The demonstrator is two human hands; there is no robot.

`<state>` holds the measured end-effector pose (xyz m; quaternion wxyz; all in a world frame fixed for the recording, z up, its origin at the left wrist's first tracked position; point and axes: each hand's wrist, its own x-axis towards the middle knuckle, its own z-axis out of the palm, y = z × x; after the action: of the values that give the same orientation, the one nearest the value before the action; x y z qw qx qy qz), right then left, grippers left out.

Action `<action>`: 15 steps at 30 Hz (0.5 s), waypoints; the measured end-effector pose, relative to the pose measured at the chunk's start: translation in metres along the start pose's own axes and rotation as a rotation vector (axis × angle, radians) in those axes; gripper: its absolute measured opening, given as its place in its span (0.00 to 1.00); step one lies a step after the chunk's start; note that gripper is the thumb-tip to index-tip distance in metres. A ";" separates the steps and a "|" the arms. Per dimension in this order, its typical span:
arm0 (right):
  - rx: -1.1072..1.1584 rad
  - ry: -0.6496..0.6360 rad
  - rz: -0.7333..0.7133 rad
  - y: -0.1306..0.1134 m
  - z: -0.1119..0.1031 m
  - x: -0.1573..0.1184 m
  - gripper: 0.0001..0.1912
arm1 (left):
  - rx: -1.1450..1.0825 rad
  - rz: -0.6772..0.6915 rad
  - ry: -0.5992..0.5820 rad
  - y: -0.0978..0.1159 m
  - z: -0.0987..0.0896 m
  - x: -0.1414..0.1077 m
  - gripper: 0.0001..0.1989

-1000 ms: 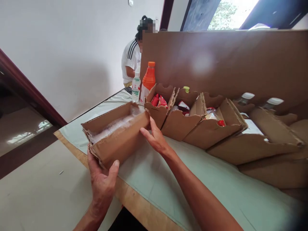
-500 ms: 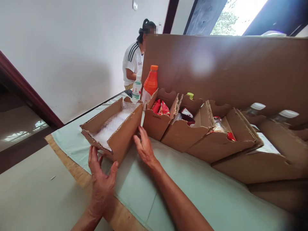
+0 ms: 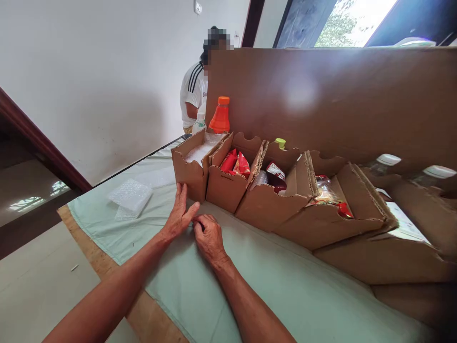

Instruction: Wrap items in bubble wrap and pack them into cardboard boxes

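A narrow cardboard bin (image 3: 190, 178) with bubble wrap (image 3: 205, 148) inside stands upright at the left end of a row of similar bins. My left hand (image 3: 177, 214) is open, its fingers stretched against the lower front of this bin. Just to its right, my right hand (image 3: 210, 238) is curled closed beside the bin's base, low over the green cloth (image 3: 278, 267). Nothing shows in its fingers. The neighbouring bin (image 3: 224, 188) holds red packets (image 3: 235, 163).
More cardboard bins (image 3: 274, 207) run to the right, before a tall cardboard panel (image 3: 332, 95). Behind the row are an orange bottle (image 3: 220, 116) and a clear bottle (image 3: 199, 125). Loose bubble wrap (image 3: 131, 194) lies left. A person (image 3: 193, 90) is beyond the table.
The bin with bubble wrap has moved right and back, up against the row. Both hands moved with it; the right hand curled. Loose bubble wrap on the cloth came into view.
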<state>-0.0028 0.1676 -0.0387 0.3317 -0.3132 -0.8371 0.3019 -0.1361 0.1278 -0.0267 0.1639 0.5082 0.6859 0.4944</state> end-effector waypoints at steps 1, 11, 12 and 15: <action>-0.016 -0.003 0.000 0.000 0.001 -0.001 0.13 | 0.014 0.001 -0.017 -0.005 0.001 -0.001 0.41; -0.237 -0.116 -0.146 -0.009 0.006 -0.002 0.12 | 0.181 0.018 -0.078 -0.001 0.000 -0.012 0.36; -0.274 -0.142 -0.180 -0.014 0.007 -0.007 0.11 | 0.180 0.022 -0.092 0.002 -0.004 -0.013 0.36; -0.389 -0.206 -0.258 -0.024 0.014 -0.025 0.08 | 0.183 0.039 -0.148 0.002 -0.016 -0.013 0.29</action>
<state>-0.0070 0.1304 -0.0390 0.2139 -0.2293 -0.9418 0.1209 -0.1403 0.1082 -0.0212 0.1574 0.5693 0.7042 0.3939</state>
